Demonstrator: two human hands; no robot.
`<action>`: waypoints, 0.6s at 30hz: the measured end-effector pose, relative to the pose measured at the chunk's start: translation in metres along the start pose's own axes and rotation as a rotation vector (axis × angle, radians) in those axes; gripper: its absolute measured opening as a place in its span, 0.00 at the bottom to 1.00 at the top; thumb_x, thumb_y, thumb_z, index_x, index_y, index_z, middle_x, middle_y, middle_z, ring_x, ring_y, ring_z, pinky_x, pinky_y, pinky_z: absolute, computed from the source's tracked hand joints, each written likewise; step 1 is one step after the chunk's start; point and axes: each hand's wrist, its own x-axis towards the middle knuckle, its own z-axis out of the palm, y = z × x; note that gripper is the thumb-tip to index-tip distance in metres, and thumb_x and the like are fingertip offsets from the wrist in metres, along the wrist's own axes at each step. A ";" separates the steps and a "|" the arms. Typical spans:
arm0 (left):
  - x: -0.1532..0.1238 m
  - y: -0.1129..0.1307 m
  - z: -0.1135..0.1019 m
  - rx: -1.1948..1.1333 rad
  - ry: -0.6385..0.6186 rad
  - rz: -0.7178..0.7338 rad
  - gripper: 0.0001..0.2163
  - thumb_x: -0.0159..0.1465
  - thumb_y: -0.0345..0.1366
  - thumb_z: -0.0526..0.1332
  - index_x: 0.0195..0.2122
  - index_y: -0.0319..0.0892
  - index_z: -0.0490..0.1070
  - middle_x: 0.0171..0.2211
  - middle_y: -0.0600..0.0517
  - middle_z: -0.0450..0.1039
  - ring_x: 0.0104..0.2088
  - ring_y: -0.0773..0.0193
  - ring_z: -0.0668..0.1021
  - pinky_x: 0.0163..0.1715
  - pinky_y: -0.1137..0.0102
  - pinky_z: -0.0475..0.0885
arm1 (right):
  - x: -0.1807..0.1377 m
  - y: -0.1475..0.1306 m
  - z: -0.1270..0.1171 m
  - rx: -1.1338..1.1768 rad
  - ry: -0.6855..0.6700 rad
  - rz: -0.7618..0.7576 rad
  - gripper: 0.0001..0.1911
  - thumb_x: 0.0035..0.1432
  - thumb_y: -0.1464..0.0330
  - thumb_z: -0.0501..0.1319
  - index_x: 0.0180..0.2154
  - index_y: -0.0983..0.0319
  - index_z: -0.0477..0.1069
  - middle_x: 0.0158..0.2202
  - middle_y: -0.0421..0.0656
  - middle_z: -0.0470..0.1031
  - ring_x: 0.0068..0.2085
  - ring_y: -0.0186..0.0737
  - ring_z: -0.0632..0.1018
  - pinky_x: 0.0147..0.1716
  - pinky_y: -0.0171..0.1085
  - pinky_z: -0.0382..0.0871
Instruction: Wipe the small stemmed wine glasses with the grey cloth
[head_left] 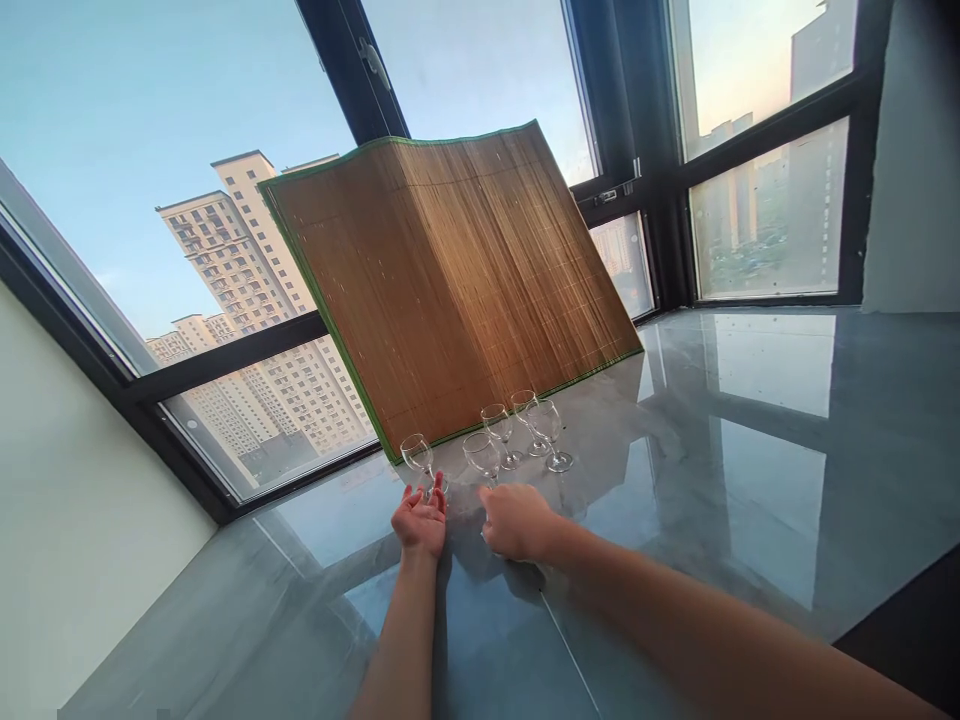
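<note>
Several clear stemmed wine glasses stand in a loose group on the grey glossy surface. My left hand (420,522) is palm up, fingers apart and partly curled, just in front of the leftmost wine glass (416,453). Its fingertips overlap that glass's foot; whether they touch it I cannot tell. My right hand (517,522) is closed at the lower stem of the front middle wine glass (481,455), whose foot is hidden by the fingers. Behind it are a wine glass (496,422), another wine glass (525,406) and, at the right, a wine glass (553,424).
A brown bamboo mat (450,280) with green edging leans upright against the window behind the glasses. Dark window frames (637,130) meet at the corner. The polished grey surface (720,480) spreads to the right, and a pale wall (75,480) stands at left.
</note>
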 end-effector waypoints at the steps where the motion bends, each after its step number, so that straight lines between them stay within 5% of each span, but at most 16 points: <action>1: 0.000 0.000 0.000 -0.007 -0.030 -0.022 0.22 0.50 0.20 0.55 0.44 0.46 0.57 0.49 0.47 0.65 0.47 0.56 0.80 0.29 0.72 0.76 | 0.000 0.000 -0.001 -0.008 0.007 0.019 0.14 0.54 0.69 0.59 0.43 0.62 0.76 0.38 0.52 0.82 0.39 0.52 0.83 0.33 0.38 0.68; 7: 0.003 -0.005 -0.002 -0.001 -0.181 -0.095 0.24 0.53 0.21 0.56 0.50 0.47 0.57 0.52 0.47 0.65 0.49 0.53 0.80 0.32 0.69 0.77 | 0.003 0.007 -0.006 -0.031 0.028 0.123 0.15 0.53 0.71 0.59 0.42 0.65 0.77 0.38 0.55 0.82 0.40 0.55 0.83 0.34 0.42 0.71; 18: 0.005 -0.010 0.002 0.202 -0.152 -0.042 0.17 0.53 0.24 0.58 0.44 0.43 0.66 0.36 0.51 0.66 0.37 0.63 0.80 0.31 0.73 0.74 | 0.009 0.019 -0.006 -0.025 0.052 0.223 0.13 0.54 0.71 0.60 0.42 0.66 0.76 0.38 0.55 0.82 0.41 0.56 0.83 0.35 0.41 0.71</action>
